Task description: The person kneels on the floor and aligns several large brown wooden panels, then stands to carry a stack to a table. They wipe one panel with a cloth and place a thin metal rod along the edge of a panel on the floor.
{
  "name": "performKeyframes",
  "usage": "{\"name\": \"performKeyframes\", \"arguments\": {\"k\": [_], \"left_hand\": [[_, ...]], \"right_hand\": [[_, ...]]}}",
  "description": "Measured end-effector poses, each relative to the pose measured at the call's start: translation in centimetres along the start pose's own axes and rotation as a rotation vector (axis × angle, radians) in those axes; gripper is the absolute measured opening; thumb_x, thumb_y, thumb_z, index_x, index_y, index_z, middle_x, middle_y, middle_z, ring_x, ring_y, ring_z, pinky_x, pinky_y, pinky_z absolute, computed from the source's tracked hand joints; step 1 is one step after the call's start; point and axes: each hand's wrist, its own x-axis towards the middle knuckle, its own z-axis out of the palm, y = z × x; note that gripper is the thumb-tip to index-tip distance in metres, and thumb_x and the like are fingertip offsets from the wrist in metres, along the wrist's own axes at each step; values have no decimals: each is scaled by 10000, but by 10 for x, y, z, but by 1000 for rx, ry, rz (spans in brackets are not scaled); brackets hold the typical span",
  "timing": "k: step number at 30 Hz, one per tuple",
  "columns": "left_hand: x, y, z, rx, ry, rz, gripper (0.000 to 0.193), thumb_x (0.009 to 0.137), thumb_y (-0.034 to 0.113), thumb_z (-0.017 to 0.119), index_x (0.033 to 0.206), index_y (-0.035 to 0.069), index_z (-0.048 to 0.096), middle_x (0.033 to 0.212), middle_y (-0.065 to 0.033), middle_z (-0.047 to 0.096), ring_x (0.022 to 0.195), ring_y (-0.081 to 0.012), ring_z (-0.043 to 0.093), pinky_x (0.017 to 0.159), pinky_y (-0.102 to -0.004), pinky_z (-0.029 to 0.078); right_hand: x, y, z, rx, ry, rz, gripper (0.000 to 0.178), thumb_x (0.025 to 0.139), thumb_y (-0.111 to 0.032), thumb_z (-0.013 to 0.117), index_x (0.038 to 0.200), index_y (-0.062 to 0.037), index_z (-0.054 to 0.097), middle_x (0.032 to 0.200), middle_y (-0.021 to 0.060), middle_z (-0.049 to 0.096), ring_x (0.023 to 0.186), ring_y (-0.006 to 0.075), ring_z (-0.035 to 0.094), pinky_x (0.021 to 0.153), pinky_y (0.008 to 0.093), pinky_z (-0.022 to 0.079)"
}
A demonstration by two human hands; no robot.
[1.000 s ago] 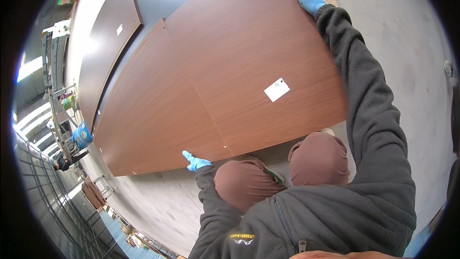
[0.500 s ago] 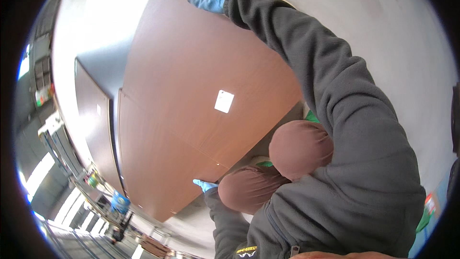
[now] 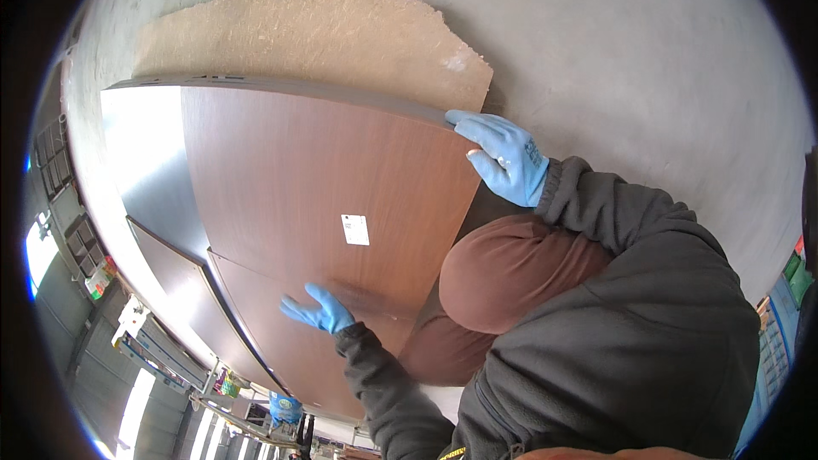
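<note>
A large brown wood-grain panel (image 3: 324,162) lies in front of my knees, with a small white label (image 3: 355,230) on its face. My left hand (image 3: 319,308), in a light blue glove, is over the near left part of the panel with its fingers spread and nothing in them. Whether it touches the surface I cannot tell. At the panel's right corner is my right hand (image 3: 504,158), gloved the same way. Its fingers are stretched out against the edge and the thumb stands apart.
A tan board (image 3: 315,34) with a ragged edge lies on the grey concrete floor (image 3: 596,51) beyond the panel. Another dark-edged panel (image 3: 175,268) adjoins on the left. Farther left are metal frames, a blue bucket-like container (image 3: 285,409) and shelving. My bent knees (image 3: 503,277) are close to the panel.
My right hand has come back from the panel's far edge to its right corner. The left hand has left the near edge and moved over the face. The view has shifted, showing more tan board.
</note>
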Motion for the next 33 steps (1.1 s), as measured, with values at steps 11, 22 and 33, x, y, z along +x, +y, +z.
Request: {"name": "performKeyframes", "arguments": {"k": [11,22,33], "left_hand": [[24,77,62,142,36,427,704,1080,431,493,1584,-42,359,1614,-297,384,1513,-452,331,1255,-551,245],[-13,36,29,-20,-55,309,861,955,449,637,1607,-19,326,1674,-299,276,1564,-486,221,1277,-578,157],[-169,-146,-41,237,125,-272,848,987,562,589,1596,7,388,1650,-278,352,1535,-464,307,1252,-579,227]], "right_hand": [[1,-1,1,-28,15,24,365,957,-120,635,1299,7,632,1381,226,648,1216,427,648,1032,466,534],[54,-45,12,-485,-49,-616,496,1067,-316,540,1461,-17,507,1538,261,520,1426,471,495,1185,597,356],[61,-113,94,-639,-783,-900,509,1042,-453,532,1316,-33,621,1614,210,452,1536,399,371,1285,583,190]]}}
